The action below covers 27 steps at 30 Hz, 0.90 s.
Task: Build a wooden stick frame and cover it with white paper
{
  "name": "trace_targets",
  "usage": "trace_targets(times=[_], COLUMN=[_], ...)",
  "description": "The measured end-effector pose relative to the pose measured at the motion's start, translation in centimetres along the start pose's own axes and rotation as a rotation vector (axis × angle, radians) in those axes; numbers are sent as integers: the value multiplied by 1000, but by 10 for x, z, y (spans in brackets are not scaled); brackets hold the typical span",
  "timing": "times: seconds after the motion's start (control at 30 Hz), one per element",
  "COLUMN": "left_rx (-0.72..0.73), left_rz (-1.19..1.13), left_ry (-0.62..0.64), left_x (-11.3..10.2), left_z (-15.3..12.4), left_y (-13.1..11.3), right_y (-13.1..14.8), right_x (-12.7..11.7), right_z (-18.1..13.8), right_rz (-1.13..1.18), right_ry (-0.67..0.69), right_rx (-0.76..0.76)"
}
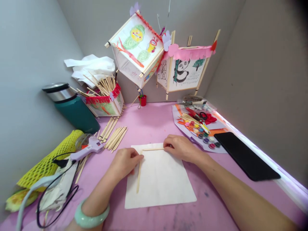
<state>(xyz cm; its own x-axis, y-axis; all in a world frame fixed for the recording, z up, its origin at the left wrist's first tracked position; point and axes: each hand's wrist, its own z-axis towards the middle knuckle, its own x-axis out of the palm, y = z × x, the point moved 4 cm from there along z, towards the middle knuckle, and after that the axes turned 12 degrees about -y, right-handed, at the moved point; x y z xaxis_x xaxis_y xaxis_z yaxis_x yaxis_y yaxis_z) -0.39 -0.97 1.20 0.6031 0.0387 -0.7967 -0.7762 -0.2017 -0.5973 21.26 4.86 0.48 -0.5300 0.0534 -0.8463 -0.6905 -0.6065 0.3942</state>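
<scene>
A cream paper sheet (161,179) lies on the pink table (149,125) in front of me. Two thin wooden sticks lie on it, meeting at its far left corner: one (139,175) runs down the left edge, the other (152,149) runs along the far edge. My left hand (125,162), with a pale green bangle on its wrist, has its fingers closed and pinches the upper end of the left stick. My right hand (181,147) is curled with its fingers pressing down on the right end of the far stick.
A lilac glue gun (88,149) with a black cord lies at the left beside yellow foam netting (48,160). Loose sticks (115,136), a decorated box of sticks (103,102), a green flask (72,107), paint pots (204,136), a black phone (245,155) and two paper lanterns (137,48) stand around.
</scene>
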Motion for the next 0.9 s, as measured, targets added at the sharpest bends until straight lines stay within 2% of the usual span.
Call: trace_targets(times=[0.27, 0.57, 0.9], left_rx=[145, 110, 140], left_rz=[324, 325, 290], left_ry=[-134, -140, -131], left_x=[8, 6, 2], left_z=[-5, -2, -3], left_y=[-3, 0, 0], right_y=[2, 4, 10], right_x=[3, 7, 6], right_z=[0, 0, 0], right_rz=[-6, 6, -6], right_ry=[-18, -50, -43], right_rx=[8, -4, -9])
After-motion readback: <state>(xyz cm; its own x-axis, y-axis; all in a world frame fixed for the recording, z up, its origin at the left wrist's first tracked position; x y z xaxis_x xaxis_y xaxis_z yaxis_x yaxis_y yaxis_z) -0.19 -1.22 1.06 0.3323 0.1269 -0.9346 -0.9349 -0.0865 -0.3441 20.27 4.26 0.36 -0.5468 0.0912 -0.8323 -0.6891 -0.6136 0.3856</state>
